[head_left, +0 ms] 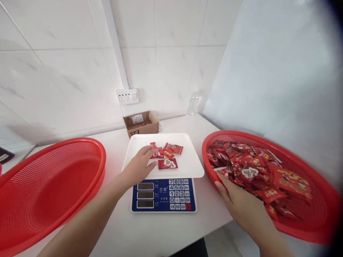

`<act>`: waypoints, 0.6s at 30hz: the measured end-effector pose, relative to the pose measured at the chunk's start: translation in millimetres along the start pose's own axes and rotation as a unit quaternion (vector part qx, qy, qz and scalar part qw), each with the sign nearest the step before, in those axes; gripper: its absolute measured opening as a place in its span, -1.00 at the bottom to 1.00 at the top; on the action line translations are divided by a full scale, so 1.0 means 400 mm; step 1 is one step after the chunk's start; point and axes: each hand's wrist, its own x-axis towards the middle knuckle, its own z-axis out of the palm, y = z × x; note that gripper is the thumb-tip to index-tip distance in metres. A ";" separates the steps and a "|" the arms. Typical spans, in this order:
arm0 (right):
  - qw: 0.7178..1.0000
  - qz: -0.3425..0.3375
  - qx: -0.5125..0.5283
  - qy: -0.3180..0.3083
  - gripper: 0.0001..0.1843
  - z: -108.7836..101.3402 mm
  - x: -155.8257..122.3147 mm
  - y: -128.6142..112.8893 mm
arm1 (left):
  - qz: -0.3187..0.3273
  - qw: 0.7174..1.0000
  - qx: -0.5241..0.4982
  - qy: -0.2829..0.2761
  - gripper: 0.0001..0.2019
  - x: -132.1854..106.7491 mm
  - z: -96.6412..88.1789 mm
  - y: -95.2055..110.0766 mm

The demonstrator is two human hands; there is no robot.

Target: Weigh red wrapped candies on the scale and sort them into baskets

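Observation:
My left hand (140, 163) is over the left part of the white weighing tray (187, 167), its fingers apart and holding nothing, with the fingertips close to several small snack packets. These include a dark red packet with white lettering (168, 164), a red packet (173, 148) behind it and a small orange-red one (167, 154). Below the tray is the blue front panel of a digital scale (163, 195). To the right, my right hand (237, 200) grips the near-left rim of a red basket (268, 137) full of red packets (249, 173); some fingers are hidden.
A second red basket (64, 178), with perforated sides, stands on the left. Behind the scale sits an open cardboard box (143, 129) with red items inside. A clear plastic bottle (193, 104) stands in the corner. A wall socket (127, 96) is above the table (118, 232).

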 end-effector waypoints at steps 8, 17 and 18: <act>1.000 -0.026 0.006 0.012 -0.42 0.007 -0.001 0.003 | 0.000 0.998 0.057 0.003 -0.62 0.057 0.020 0.007; 0.997 -0.054 0.009 0.057 -0.41 0.033 -0.005 0.022 | -0.181 0.945 0.199 0.186 -0.59 -0.166 -0.149 -0.107; 0.996 -0.057 0.008 0.063 -0.42 0.037 -0.005 0.025 | -0.199 0.936 0.222 0.189 -0.56 -0.200 -0.156 -0.135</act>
